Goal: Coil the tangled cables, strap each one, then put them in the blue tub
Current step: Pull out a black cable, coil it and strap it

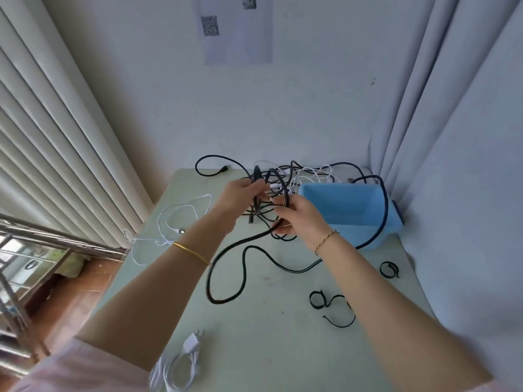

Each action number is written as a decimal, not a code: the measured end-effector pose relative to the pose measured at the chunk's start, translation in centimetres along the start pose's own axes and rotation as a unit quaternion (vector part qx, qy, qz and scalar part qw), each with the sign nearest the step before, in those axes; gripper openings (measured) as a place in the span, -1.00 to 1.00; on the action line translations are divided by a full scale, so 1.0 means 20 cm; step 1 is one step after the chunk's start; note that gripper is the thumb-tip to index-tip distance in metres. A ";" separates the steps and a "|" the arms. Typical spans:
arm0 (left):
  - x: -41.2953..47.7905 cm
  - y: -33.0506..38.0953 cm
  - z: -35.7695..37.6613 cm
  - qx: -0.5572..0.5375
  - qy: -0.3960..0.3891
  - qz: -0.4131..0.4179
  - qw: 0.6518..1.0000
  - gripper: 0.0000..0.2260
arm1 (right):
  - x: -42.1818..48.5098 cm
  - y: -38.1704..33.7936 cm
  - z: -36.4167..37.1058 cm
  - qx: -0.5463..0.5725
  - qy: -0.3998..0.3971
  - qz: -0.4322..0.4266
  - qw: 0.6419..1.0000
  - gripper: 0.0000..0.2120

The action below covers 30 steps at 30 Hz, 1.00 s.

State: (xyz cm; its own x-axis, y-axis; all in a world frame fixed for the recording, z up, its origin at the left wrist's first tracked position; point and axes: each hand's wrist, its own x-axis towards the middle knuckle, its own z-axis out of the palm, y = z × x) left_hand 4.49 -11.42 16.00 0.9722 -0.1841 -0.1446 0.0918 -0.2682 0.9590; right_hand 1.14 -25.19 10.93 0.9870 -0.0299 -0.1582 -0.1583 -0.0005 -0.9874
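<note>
Surface point(268, 338): pale green, set in a corner between curtains point(56, 123). Black cables point(285, 168): a tangled heap at far centre, partly lifted off the surface and mixed with thin white leads. Left hand point(240, 198): raised over the heap, fingers curled round several upright black loops. Right hand point(300, 222): just right of the left, thumb and fingers pinching a thick cable point(219, 301) where it leaves the heap; from there this cable drops to the surface and lies in loose bends towards the near side. Tub point(351, 233): blue, at far right just beside the heap, nothing visible in it; one black cable runs over its right rim and down past its near wall. White cable point(181, 230): loose loops at the left edge, well apart from the heap, partly hanging over the side. Charger point(190, 345): white, with bundled lead, at the near edge. Straps point(315, 306): three, black, curled and unfastened, on the near right of the surface. Paper sheet point(237, 29): on the far wall, printed with square codes.
</note>
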 end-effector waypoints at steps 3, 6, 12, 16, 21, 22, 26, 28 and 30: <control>0.00 0.02 -0.03 -0.123 -0.003 -0.007 0.992 -0.84 | 0.00 0.01 -0.07 0.090 0.049 0.037 0.994 -0.88; 0.00 0.05 -0.02 -0.200 -0.040 -0.033 0.978 -0.83 | 0.01 0.00 -0.11 0.148 0.064 0.050 0.986 -0.81; -0.02 0.08 -0.01 -0.209 -0.105 -0.070 0.970 -0.77 | 0.02 -0.09 -0.17 0.263 0.060 0.045 0.962 -0.81; -0.06 0.06 -0.02 -0.200 -0.219 -0.075 0.952 -0.84 | 0.02 -0.12 -0.16 0.300 0.049 0.023 0.952 -0.79; -0.06 0.03 0.02 -0.141 -0.220 -0.057 0.964 -0.80 | 0.00 -0.14 -0.13 0.288 0.008 -0.021 0.957 -0.79; -0.05 0.02 0.02 -0.124 -0.216 -0.056 0.967 -0.76 | -0.01 -0.14 -0.12 0.285 0.000 -0.026 0.958 -0.79; -0.03 0.02 0.03 -0.155 -0.167 -0.082 0.970 -0.68 | -0.03 -0.14 -0.09 0.283 -0.023 -0.056 0.957 -0.79; -0.02 0.03 0.02 -0.228 -0.125 -0.109 0.960 -0.67 | -0.05 -0.14 -0.08 0.272 -0.037 -0.068 0.959 -0.73; 0.00 0.03 0.00 -0.292 -0.123 -0.121 0.941 -0.63 | -0.07 -0.14 -0.07 0.265 -0.060 -0.066 0.960 -0.72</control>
State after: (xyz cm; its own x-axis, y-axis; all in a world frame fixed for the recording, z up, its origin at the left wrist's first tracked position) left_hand 4.49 -11.63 16.59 0.8352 -0.4167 -0.3591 0.4762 0.2209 0.8512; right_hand 0.10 -26.53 13.87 0.9987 0.0517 0.0009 -0.0258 0.5136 -0.8577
